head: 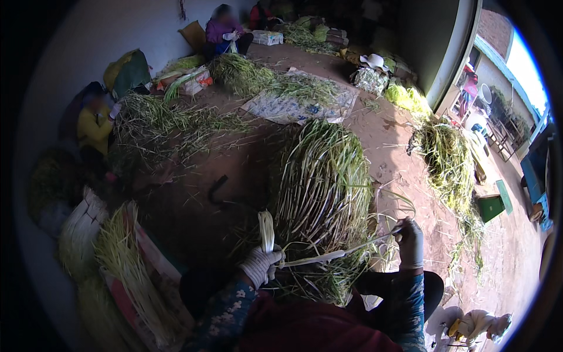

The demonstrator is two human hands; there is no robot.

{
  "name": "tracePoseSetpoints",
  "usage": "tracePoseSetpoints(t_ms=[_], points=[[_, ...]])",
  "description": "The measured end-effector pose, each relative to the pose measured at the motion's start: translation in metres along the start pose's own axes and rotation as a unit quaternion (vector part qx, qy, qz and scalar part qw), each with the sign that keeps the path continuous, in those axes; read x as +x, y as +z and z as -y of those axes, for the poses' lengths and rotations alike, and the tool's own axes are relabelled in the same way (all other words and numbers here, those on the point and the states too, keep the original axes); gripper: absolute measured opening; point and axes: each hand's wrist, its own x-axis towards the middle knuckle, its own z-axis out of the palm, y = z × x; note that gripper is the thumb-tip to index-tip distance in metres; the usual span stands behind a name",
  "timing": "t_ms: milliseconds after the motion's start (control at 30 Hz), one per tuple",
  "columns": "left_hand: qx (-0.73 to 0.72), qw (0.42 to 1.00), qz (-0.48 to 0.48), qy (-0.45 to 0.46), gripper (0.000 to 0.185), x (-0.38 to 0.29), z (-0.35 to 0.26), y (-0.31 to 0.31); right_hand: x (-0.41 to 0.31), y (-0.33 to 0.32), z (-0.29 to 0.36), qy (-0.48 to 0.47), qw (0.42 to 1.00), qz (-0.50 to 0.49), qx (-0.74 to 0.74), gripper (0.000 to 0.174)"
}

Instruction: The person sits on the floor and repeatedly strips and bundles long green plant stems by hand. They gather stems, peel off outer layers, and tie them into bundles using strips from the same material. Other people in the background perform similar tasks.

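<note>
My left hand [259, 265], in a pale knit glove, is closed around a small bundle of peeled white stalks [266, 229] whose ends stand up above the fist. A single pale stalk [314, 258] stretches from beside this hand towards the right. Its thinner leafy end is pinched in the fingers of my gloved right hand [409, 246], with a green leaf curling above. Beyond both hands lies a large heap of long green leafy stalks [323, 185], their whitish lower parts towards me. Loose leaf scraps [321, 281] cover the ground between my knees.
Sorted pale stalks [132, 273] lie on sacking at my left. A dark curved object [215, 191] rests on the floor. One person in yellow [94, 127] and another in purple [222, 33] sit by stalk heaps. Leaf waste [448, 163] is piled near the doorway at right.
</note>
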Motion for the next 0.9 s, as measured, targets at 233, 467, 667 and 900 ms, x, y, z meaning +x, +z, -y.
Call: tracePoseSetpoints(t_ms=[233,467,667,900], points=[[0.333,0.935,0.077,-0.096,0.015,0.006,0.002,-0.009,0.014,-0.067,0.029,-0.207,0.978,-0.041,0.004,0.02],[0.634,0.771,-0.063,0.017,0.031,0.021,0.015,-0.027,0.019,-0.08,0.046,-0.284,0.951,-0.121,-0.023,0.023],[0.311,0.943,-0.059,0.102,0.027,0.022,0.017,-0.006,-0.045,0.07,-0.02,0.033,0.983,0.178,0.019,0.031],[0.145,0.983,0.082,-0.083,0.019,-0.002,0.021,0.012,-0.08,0.143,-0.07,0.201,0.933,0.293,0.055,0.022]])
